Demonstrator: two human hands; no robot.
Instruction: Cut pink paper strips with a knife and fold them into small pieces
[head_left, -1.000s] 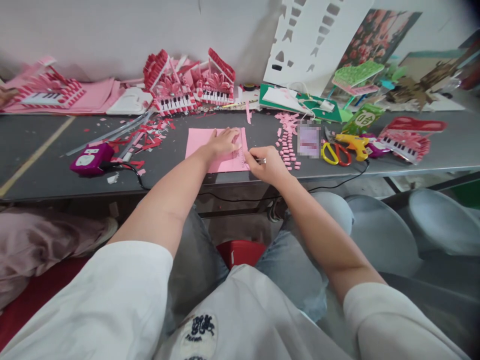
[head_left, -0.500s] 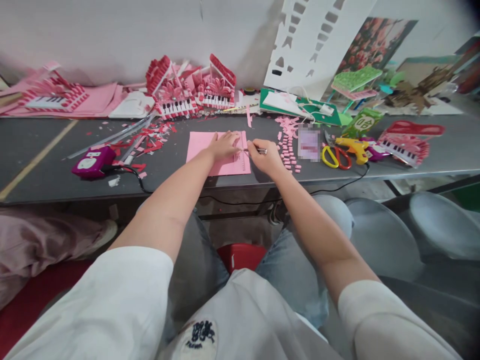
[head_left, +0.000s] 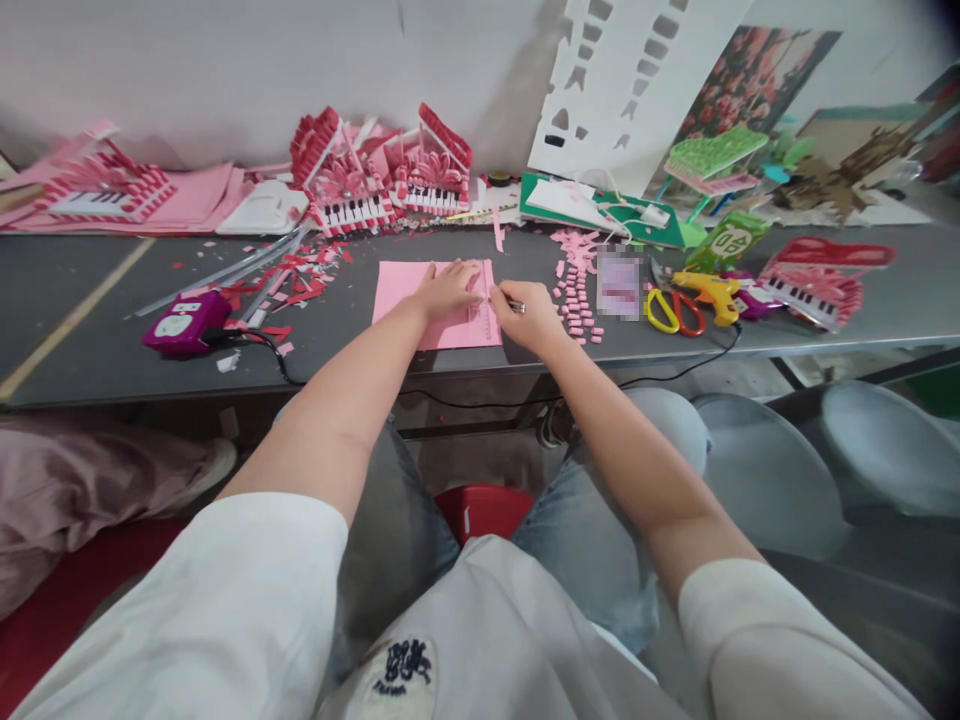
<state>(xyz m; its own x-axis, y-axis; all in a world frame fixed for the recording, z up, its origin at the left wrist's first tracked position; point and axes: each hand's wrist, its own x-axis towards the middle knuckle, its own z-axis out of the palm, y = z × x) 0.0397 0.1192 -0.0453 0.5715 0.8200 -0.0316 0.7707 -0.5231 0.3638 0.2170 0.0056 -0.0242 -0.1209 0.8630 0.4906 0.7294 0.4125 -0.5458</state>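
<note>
A pink foam sheet (head_left: 397,287) lies on the grey table in front of me. My left hand (head_left: 448,290) rests flat on it, fingers stretched out and spread. Along the sheet's right side, by my left fingertips, runs a strip with fine ruler-like marks (head_left: 486,325). My right hand (head_left: 531,312) is closed round a slim pen-like tool (head_left: 517,307), whose dark, shiny back end sticks out. The tool's tip is at the sheet's right edge, too small to make out; it could be a pen or a craft knife.
Small pink pieces (head_left: 577,300) lie right of my hand, beside scissors (head_left: 675,312) and a yellow glue gun (head_left: 709,292). Red and pink scraps (head_left: 296,280) and a purple box (head_left: 187,322) are at left. Model pianos (head_left: 435,175) stand behind. A black cable (head_left: 480,403) hangs along the front edge.
My right hand has shifted slightly, its fingers tilting the pen-like tool so less of it shows. My left hand stays in place on the pink sheet.
</note>
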